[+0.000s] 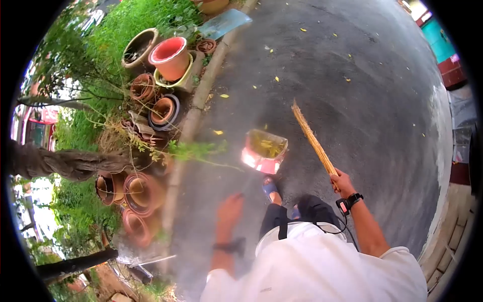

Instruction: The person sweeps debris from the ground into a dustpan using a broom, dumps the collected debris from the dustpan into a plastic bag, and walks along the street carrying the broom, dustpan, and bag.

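My right hand (343, 183) is closed round the thick end of a long bundle of straw-coloured sticks (314, 141), whose thin tip points up and left over the pavement. Blurred by motion, my left hand (229, 210) is at the lower left of centre; its fingers and anything in them cannot be made out. Between the hands and farther forward, a pinkish-red scoop-like container (269, 165) holds yellow-green leaves (270, 145). It lies just beyond my sandalled foot (270, 189), and its edges are partly blurred.
Several clay pots (169, 58) and plants stand along a stone kerb (201, 90) on the left. A twisted trunk (70, 161) reaches in from that side. Yellow leaves (224, 95) dot the grey pavement (372, 121). A pale wall edge (443, 146) curves along the right.
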A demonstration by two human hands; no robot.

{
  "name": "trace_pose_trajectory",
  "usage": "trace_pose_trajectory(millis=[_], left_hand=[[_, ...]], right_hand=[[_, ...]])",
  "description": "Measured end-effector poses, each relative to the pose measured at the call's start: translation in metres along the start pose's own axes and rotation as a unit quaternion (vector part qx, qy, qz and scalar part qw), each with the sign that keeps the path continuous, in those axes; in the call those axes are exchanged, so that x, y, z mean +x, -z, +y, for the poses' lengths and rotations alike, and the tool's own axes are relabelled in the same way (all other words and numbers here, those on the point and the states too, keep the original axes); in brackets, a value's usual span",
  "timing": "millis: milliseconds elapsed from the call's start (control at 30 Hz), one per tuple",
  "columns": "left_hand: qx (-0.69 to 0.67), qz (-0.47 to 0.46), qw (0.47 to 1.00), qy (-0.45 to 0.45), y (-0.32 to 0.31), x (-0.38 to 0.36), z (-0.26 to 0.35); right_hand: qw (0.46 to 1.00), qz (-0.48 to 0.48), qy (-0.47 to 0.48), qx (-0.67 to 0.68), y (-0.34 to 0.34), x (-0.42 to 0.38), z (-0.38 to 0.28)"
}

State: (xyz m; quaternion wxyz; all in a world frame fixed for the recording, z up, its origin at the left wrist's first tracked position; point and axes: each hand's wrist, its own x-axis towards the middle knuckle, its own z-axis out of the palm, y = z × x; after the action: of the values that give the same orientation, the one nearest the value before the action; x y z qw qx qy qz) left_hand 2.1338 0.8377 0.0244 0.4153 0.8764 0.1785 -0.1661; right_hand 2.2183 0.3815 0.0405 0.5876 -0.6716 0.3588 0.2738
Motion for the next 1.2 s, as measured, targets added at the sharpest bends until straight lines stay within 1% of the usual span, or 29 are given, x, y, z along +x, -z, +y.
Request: trace_pose_trajectory(millis=[33, 100, 167, 233, 267, 333, 400, 500, 533, 567, 633, 700, 767, 833, 900, 1000, 1033, 1067, 1133, 1167, 1200], left_hand=[[0.013, 0.003, 1.0, 0.018, 0.005, 0.011, 0.009], [0.014, 0.022, 0.999, 0.018, 0.002, 0.036, 0.004], [0.019, 0.036, 0.999, 0.032, -0.006, 0.052, -0.003], [0.032, 0.046, 0.997, 0.057, 0.001, 0.068, 0.011], [0.015, 0.046, 0.996, 0.079, -0.003, 0.079, 0.009], [-0.022, 0.045, 0.991, 0.125, -0.012, 0.099, 0.004], [-0.014, 0.065, 0.989, 0.132, -0.015, 0.114, 0.009], [-0.003, 0.097, 0.987, 0.131, -0.025, 0.141, 0.007], [0.003, 0.103, 0.986, 0.129, -0.028, 0.146, 0.004], [0.013, 0.088, 0.984, 0.155, -0.027, 0.149, 0.008], [0.029, 0.065, 0.977, 0.201, -0.02, 0.162, 0.029], [0.014, 0.079, 0.975, 0.207, -0.021, 0.172, 0.039], [0.01, 0.084, 0.973, 0.213, -0.019, 0.184, 0.052], [0.019, 0.078, 0.975, 0.209, -0.011, 0.198, 0.064], [0.015, 0.079, 0.971, 0.223, -0.001, 0.206, 0.073], [-0.04, 0.06, 0.954, 0.29, 0.022, 0.213, 0.094], [-0.064, 0.053, 0.944, 0.318, 0.029, 0.214, 0.096], [-0.053, 0.048, 0.94, 0.334, 0.029, 0.213, 0.092], [-0.033, 0.038, 0.93, 0.363, 0.024, 0.208, 0.081], [-0.032, 0.036, 0.934, 0.355, 0.025, 0.208, 0.079], [-0.029, 0.034, 0.937, 0.346, 0.026, 0.21, 0.078]], right_hand=[[1.0, -0.009, -0.008, -0.014, -0.008, 0.008, -0.013], [0.998, -0.027, -0.022, -0.048, -0.022, 0.026, -0.037], [0.994, -0.072, -0.028, -0.082, -0.035, 0.052, -0.062], [0.987, -0.112, -0.028, -0.109, -0.057, 0.071, -0.09], [0.984, -0.129, -0.021, -0.122, -0.072, 0.084, -0.104], [0.973, -0.163, -0.013, -0.161, -0.109, 0.103, -0.14], [0.957, -0.199, -0.009, -0.212, -0.15, 0.13, -0.175], [0.928, -0.311, -0.002, -0.207, -0.212, 0.218, -0.187], [0.916, -0.317, 0.001, -0.248, -0.239, 0.228, -0.209], [0.904, -0.32, 0.002, -0.285, -0.268, 0.234, -0.229], [0.882, -0.394, -0.036, -0.256, -0.317, 0.28, -0.239], [0.853, -0.441, -0.067, -0.269, -0.368, 0.325, -0.244], [0.861, -0.437, -0.123, -0.229, -0.42, 0.367, -0.235], [0.873, -0.424, -0.166, -0.175, -0.448, 0.383, -0.236], [0.888, -0.399, -0.201, -0.109, -0.458, 0.391, -0.246], [0.895, -0.358, -0.266, 0.019, -0.426, 0.43, -0.218], [0.884, -0.422, -0.198, -0.028, -0.4, 0.419, -0.233], [0.847, -0.442, -0.295, -0.021, -0.377, 0.432, -0.232], [0.874, -0.38, -0.302, 0.027, -0.341, 0.415, -0.249], [0.885, -0.349, -0.303, 0.052, -0.323, 0.408, -0.257], [0.894, -0.354, -0.273, 0.033, -0.309, 0.41, -0.268]])
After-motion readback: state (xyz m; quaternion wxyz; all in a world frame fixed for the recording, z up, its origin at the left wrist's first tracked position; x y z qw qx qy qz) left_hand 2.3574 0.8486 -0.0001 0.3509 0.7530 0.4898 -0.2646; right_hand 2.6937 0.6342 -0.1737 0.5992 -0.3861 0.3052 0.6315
